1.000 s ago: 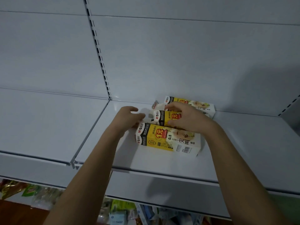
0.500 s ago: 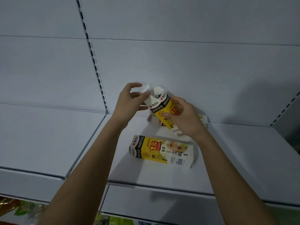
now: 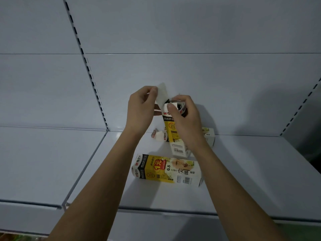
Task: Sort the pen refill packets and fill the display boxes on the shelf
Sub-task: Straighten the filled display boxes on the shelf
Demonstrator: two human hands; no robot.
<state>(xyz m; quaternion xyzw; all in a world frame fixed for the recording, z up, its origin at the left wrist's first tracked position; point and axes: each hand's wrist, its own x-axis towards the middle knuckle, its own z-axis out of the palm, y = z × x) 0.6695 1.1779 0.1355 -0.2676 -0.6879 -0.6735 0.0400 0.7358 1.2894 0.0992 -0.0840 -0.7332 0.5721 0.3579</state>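
A yellow, white and black refill box (image 3: 171,129) stands upright above the white shelf (image 3: 243,180). My right hand (image 3: 184,119) grips its upper part, thumb at the open top. My left hand (image 3: 140,108) pinches the box's white top flap (image 3: 162,94), which sticks up. A second box of the same kind (image 3: 166,170) lies flat on its side nearer the shelf's front. A third box (image 3: 209,136) lies at the back against the wall, mostly hidden behind my right wrist, its opened end (image 3: 159,136) showing to the left.
The shelf's front edge (image 3: 173,212) runs across below the boxes. A slotted upright (image 3: 86,66) divides the back wall, and another shelf board (image 3: 43,162) adjoins on the left. A second slotted upright (image 3: 302,105) stands at the right. Coloured goods (image 3: 19,238) show below at the bottom left.
My right hand lifted the middle box off the shelf and turned it upright. My left hand moved up to its top and took hold of the flap, which now stands open.
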